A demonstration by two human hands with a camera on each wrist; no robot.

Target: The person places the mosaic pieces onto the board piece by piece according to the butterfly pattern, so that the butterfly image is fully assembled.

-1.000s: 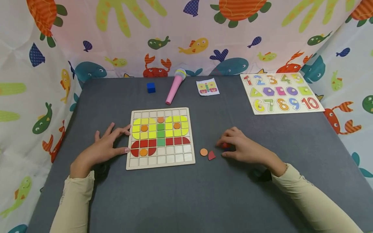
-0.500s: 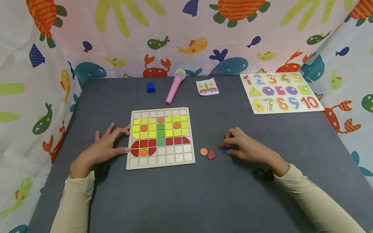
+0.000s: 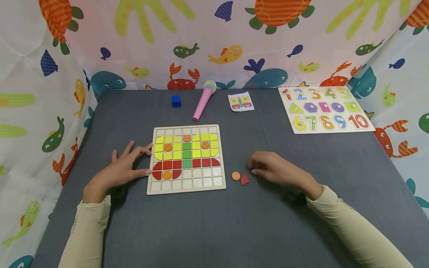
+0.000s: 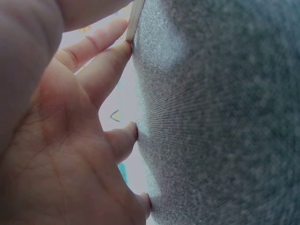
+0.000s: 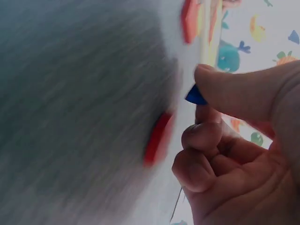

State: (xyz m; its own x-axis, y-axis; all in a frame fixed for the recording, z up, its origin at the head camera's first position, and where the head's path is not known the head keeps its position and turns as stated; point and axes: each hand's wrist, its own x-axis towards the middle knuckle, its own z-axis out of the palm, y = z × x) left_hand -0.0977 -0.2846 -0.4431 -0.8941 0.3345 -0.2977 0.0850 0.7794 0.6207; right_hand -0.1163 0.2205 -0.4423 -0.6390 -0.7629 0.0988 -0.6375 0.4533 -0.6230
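Between thumb and fingers my right hand [image 3: 278, 169] pinches a small blue piece [image 5: 196, 96], mostly covered in the head view. A red piece [image 5: 158, 139] lies on the table near that hand in the right wrist view. Left of the hand are an orange disc [image 3: 236, 175] and a red quarter-round piece [image 3: 245, 179]. My left hand [image 3: 117, 172] rests with fingers spread, thumb and index finger touching the left edge of the wooden grid board [image 3: 186, 192]. Yellow, red, green and orange pieces on the board form a butterfly-like pattern; its lower right cells are bare.
A small pattern card [image 3: 241, 101], a pink toy microphone [image 3: 203, 100] and a blue cube [image 3: 176, 101] lie behind the board. A number puzzle board [image 3: 326, 110] is at the back right. Printed fabric [image 3: 151, 29] closes off the back and sides.
My right hand has moved slightly left, closer to the loose red piece, with the blue piece in its fingers. The left hand stays at the board's edge. The head view has shifted slightly.
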